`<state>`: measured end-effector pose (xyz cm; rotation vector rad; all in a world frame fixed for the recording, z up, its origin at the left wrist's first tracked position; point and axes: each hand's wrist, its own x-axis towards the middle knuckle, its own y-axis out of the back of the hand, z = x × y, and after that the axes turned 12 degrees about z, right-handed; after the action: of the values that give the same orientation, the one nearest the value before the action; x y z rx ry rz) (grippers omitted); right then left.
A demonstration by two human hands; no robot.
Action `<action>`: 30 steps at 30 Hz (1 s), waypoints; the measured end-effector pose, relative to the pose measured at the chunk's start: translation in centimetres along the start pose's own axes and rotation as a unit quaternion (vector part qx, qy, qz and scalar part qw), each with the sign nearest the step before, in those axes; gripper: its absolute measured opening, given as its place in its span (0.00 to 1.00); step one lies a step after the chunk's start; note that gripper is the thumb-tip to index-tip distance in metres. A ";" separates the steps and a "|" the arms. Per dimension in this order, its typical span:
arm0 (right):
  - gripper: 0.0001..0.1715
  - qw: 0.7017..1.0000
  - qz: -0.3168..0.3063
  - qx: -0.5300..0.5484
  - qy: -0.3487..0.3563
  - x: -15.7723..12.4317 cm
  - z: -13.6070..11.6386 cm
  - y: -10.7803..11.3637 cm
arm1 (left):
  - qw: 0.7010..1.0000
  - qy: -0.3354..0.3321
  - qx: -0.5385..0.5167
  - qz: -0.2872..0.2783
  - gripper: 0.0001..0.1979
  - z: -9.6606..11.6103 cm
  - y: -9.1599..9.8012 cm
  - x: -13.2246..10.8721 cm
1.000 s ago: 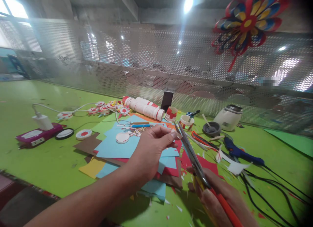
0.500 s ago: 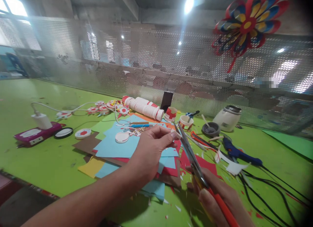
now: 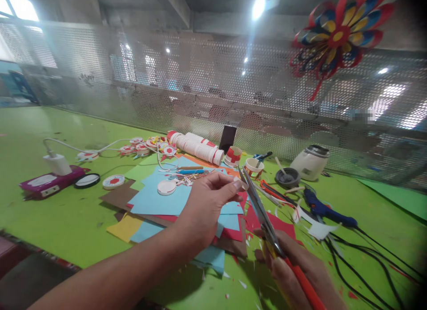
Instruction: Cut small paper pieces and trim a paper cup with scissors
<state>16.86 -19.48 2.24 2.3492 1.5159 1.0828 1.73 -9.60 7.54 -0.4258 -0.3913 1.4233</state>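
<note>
Closely, scissors (image 3: 259,207) edge beside left fingers (image 3: 229,186)

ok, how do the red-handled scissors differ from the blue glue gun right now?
The red-handled metal scissors are gripped in the right hand, raised, blades by a small pale scrap pinched by the left hand; the blue plastic glue gun lies untouched on the green table. The scissors are slim with steel blades; the glue gun is bulkier and trails a black cord. Both are hand tools.
</note>
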 end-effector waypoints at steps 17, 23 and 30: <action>0.23 0.997 -0.002 0.017 -0.071 0.5 -0.7 0.9 | 1.000 -0.014 -0.025 -0.007 0.05 0.4 0.5 0.9; 0.26 0.989 -0.066 0.057 -0.118 0.7 -0.9 1.1 | 0.999 -0.015 -0.026 -0.016 0.05 0.2 0.6 1.3; 0.28 0.991 -0.067 0.061 -0.101 0.6 0.6 1.1 | 0.998 -0.060 0.005 -0.009 0.05 1.2 1.5 2.7</action>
<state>18.19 -19.39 2.66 2.3121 1.6767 0.7158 0.13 -6.72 7.87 -0.3286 -0.4842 1.4372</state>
